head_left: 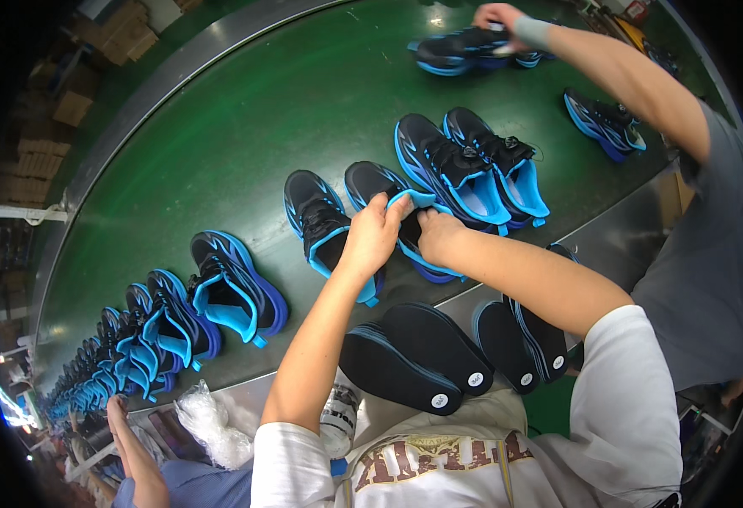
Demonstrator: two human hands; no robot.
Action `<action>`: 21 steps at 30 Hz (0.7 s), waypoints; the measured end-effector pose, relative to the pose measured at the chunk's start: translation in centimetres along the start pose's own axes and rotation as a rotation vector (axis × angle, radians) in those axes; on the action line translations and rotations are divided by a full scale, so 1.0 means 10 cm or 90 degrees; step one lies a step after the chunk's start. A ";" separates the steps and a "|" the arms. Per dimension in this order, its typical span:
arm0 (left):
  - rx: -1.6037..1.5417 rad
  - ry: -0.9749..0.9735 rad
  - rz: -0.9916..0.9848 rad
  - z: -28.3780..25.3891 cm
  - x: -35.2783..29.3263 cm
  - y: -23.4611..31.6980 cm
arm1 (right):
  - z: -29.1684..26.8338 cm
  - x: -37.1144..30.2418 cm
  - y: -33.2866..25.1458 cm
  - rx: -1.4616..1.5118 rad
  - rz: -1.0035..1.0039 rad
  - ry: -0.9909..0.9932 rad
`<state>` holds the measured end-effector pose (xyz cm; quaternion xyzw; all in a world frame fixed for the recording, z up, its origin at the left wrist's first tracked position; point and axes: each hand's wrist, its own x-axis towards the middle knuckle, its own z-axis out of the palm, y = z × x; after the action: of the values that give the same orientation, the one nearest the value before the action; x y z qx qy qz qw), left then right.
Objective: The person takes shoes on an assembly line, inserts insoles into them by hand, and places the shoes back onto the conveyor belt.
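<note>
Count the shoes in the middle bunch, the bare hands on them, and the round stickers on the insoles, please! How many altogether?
Black sneakers with bright blue trim, middle bunch: 4
Bare hands, left hand and right hand: 2
Round white stickers on flat black insoles: 4
Total: 10

This is a factory floor, a shoe production line. A long green worktop (219,127) edged with grey metal carries a long row of matching black sneakers with bright blue linings (172,300), stretching into the distance. Flat black insoles with round white stickers (426,343) lie by its near edge. A person in a grey T-shirt (701,279) works alongside; brown cardboard boxes (72,110) are piled beyond.
</note>
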<state>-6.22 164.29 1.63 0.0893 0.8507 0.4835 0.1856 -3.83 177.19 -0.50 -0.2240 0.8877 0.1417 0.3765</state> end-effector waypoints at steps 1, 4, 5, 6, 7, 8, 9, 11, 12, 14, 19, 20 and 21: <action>-0.009 -0.003 -0.002 0.00 0.00 0.00 | 0.00 0.00 0.01 -0.038 -0.025 -0.025; -0.020 -0.010 -0.011 0.02 0.01 -0.01 | 0.12 0.11 0.01 -0.038 -0.027 -0.017; -0.022 -0.009 -0.012 0.04 0.00 -0.02 | 0.15 0.14 0.00 0.003 -0.005 0.017; -0.022 0.056 0.035 0.07 -0.01 -0.02 | 0.17 0.15 0.01 0.001 -0.006 0.016; -0.021 0.121 0.083 0.10 -0.01 -0.02 | 0.20 0.17 0.04 -0.035 -0.076 0.010; -0.023 0.094 0.004 0.07 -0.03 0.05 | 0.20 0.17 0.06 -0.073 -0.148 0.005; -0.025 0.096 0.002 0.09 -0.02 0.05 | 0.21 0.14 0.08 -0.076 -0.150 0.004; 0.124 0.226 0.244 0.17 0.01 -0.02 | 0.24 0.07 0.12 -0.021 -0.189 0.042; 0.291 0.231 0.300 0.18 0.00 -0.07 | 0.15 -0.03 0.13 -0.024 -0.195 0.041; 0.411 0.216 0.350 0.15 0.01 -0.14 | -0.02 -0.26 0.17 0.056 -0.216 0.021; 0.588 0.093 0.373 0.15 0.05 0.01 | 0.07 -0.39 0.08 0.142 -0.146 -0.080; 0.635 0.119 0.362 0.15 0.08 -0.04 | 0.13 -0.41 0.05 0.153 -0.136 0.036; 0.634 0.119 0.360 0.15 0.09 -0.06 | 0.21 -0.44 0.04 0.166 -0.122 0.151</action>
<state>-6.42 165.50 0.19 0.3462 0.9317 0.0619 -0.0911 -0.01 179.69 1.35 -0.2719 0.9114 -0.0380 0.3066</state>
